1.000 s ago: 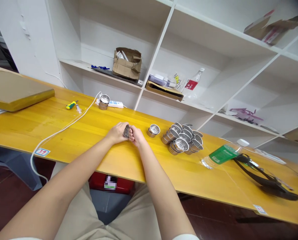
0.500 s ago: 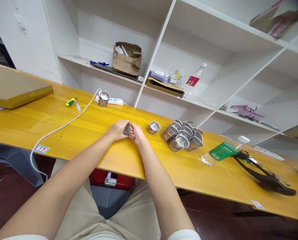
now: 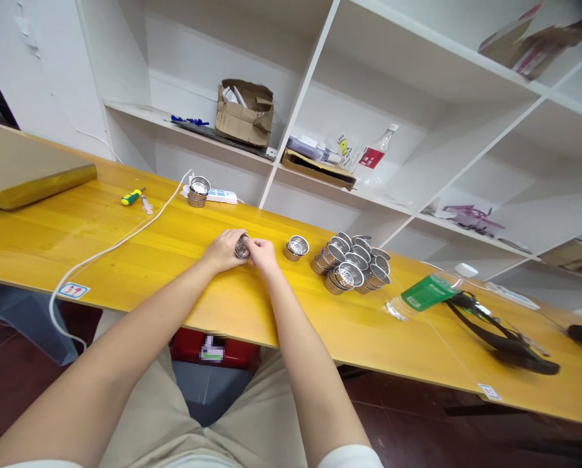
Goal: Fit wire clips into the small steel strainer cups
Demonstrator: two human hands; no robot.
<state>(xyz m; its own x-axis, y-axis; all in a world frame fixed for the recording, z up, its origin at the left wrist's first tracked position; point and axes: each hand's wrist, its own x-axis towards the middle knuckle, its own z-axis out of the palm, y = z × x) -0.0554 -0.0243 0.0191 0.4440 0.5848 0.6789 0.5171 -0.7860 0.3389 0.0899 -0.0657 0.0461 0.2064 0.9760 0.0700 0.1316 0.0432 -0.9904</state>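
A small perforated metal strainer basket (image 3: 242,246) is tilted in my left hand (image 3: 223,251), whose fingers wrap round its far side. My right hand (image 3: 261,252) is closed at the basket's right rim, thumb and fingers pinched there; part of the fingertips is hidden. To the right of my hands stand nested strainer baskets (image 3: 296,247). Farther right is a cluster of several stacked strainer baskets (image 3: 352,261), their mouths leaning different ways. Another small stack of baskets (image 3: 199,191) stands at the back left, beside a white power strip (image 3: 222,195).
A green-labelled bottle (image 3: 430,292) lies on the yellow table (image 3: 242,302), near a black strap (image 3: 500,341). On the left are a green-yellow screwdriver (image 3: 132,197), a white cable (image 3: 119,246) and a large flat box (image 3: 32,166). White shelves (image 3: 198,140) rise behind.
My right hand has turned and its fingers have shifted up to the basket's rim, so more of the basket's opening shows. The whole view has shifted slightly.
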